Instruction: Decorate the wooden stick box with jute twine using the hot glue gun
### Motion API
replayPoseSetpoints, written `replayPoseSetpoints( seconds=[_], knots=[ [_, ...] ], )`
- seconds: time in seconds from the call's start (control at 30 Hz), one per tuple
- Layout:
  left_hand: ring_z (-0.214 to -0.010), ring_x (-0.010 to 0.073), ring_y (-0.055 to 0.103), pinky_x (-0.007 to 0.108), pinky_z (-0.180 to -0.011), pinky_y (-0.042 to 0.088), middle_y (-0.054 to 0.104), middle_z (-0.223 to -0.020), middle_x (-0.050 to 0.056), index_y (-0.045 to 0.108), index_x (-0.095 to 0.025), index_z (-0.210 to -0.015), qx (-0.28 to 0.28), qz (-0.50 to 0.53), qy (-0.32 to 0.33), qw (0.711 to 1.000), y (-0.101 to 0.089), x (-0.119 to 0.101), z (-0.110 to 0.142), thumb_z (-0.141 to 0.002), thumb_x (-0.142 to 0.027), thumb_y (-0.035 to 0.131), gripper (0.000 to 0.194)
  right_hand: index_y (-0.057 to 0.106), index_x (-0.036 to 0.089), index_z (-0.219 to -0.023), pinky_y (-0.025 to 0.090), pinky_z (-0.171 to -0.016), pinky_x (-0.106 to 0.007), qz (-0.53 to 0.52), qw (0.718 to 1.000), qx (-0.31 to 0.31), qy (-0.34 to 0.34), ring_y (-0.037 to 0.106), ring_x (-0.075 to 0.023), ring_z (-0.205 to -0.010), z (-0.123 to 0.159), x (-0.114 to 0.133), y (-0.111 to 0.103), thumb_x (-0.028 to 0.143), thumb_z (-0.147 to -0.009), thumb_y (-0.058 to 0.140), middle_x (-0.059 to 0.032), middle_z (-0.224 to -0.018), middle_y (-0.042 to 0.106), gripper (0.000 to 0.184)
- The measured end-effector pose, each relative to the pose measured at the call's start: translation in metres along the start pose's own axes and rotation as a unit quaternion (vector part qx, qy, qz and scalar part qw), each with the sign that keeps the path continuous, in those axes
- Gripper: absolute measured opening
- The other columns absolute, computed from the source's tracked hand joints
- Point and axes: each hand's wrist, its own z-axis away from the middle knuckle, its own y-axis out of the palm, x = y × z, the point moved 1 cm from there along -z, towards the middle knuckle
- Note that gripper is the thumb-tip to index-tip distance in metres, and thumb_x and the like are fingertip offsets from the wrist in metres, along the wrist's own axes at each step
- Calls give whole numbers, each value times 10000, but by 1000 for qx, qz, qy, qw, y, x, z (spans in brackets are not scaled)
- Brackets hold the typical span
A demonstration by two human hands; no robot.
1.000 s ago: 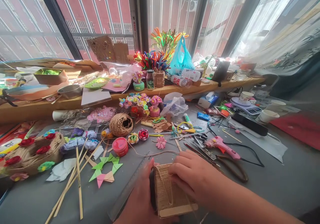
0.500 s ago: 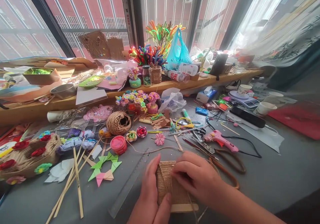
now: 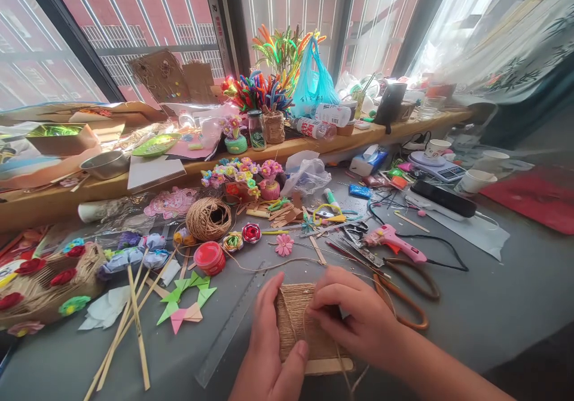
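My left hand [image 3: 271,344] grips the left edge of a small cardboard panel [image 3: 320,342], its thumb resting across the front. Rows of jute twine [image 3: 293,302] cover the panel's upper and left parts, while bare brown cardboard shows at lower right. A wooden craft stick [image 3: 329,366] runs along the bottom edge. Over the panel's face, my right hand [image 3: 359,314] pinches a strand of the twine between thumb and fingers. Loose ends hang below that hand. A twine ball [image 3: 208,219] lies further back, with a strand trailing over the table towards my right hand.
A clear ruler [image 3: 231,329] lies left of my hands, near a folded-paper star ring [image 3: 188,296] and thin wooden sticks [image 3: 138,329]. To the right are a pink glue gun [image 3: 397,242], brown-handled scissors [image 3: 412,275] and a power bank-like black object [image 3: 443,198]. Paper flowers [image 3: 251,233] stand behind.
The view has shifted slightly, so the scene sits a little further left. Both hands keep their holds on the panel and the twine, with almost no visible movement.
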Motion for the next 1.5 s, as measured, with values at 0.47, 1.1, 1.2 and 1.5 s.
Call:
replayPoseSetpoints(
  seconds=[0.47,1.1,1.2,1.5],
  knots=[
    [-1628,359,272,557,-1306,307,285,-1743,104,205,-298,-1689,0,-53,39,998,-4,5,-1,-900,-147,491,852,739,227,-1016,557,-686,-251,-24,994,40,98,670,-163,-781,-10,4,-11,84,-971,621,-46,-909,711,191],
    [-1394,340,577,499,-1162,507,685,-1391,82,642,-296,-1425,-14,-247,200,948,-20,7,-16,-938,-239,520,505,721,187,-1026,567,-795,-287,67,989,61,117,676,-206,-878,-9,8,-2,88,-1024,542,-74,-944,721,204],
    [-1364,327,606,483,-1156,518,703,-1369,76,630,-299,-1443,-15,-269,208,940,-20,5,-16,-933,-241,517,525,686,190,-1005,558,-785,-267,76,990,33,113,662,-188,-847,-8,6,0,83,-1010,590,-54,-920,719,145],
    [-1329,320,627,487,-1167,507,710,-1372,90,594,-266,-1477,-9,-260,228,938,-21,4,-21,-919,-240,522,563,667,209,-942,535,-779,-245,77,992,21,102,666,-172,-843,-6,4,0,51,-986,603,-25,-894,726,176]
  ],
)
